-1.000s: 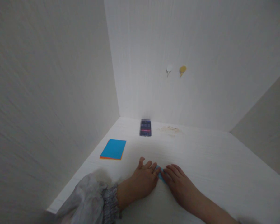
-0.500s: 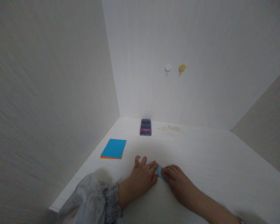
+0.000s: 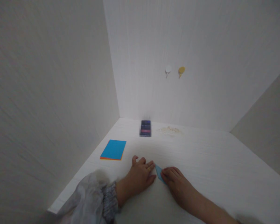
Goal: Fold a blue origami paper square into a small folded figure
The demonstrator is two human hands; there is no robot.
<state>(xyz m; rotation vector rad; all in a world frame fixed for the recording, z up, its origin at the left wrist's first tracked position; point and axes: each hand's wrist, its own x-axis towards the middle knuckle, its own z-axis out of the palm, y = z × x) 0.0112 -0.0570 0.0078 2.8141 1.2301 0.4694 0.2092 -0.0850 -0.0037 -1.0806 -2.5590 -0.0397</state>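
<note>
A small folded piece of light blue paper (image 3: 158,171) lies on the white table (image 3: 212,161), between my hands. My right hand (image 3: 177,182) has its fingers bent together over the paper's right part, covering much of it. Just left of the paper is my left hand (image 3: 141,175), its fingers apart and nothing held in them. Its index fingertip is right by the paper's upper left tip; whether they touch I cannot tell. Farther left lies a stack of square paper sheets (image 3: 114,149), blue on top with orange and yellow edges showing below.
A dark blurred rectangular object (image 3: 145,128) lies by the back wall. Brownish marks (image 3: 170,129) stain the table right of it. A white hook (image 3: 168,70) and a yellow hook (image 3: 181,70) are on the back wall. Side walls close in left and right.
My left hand has slid a little to the left, off the paper, so more of its left end shows. The right hand stays on the paper.
</note>
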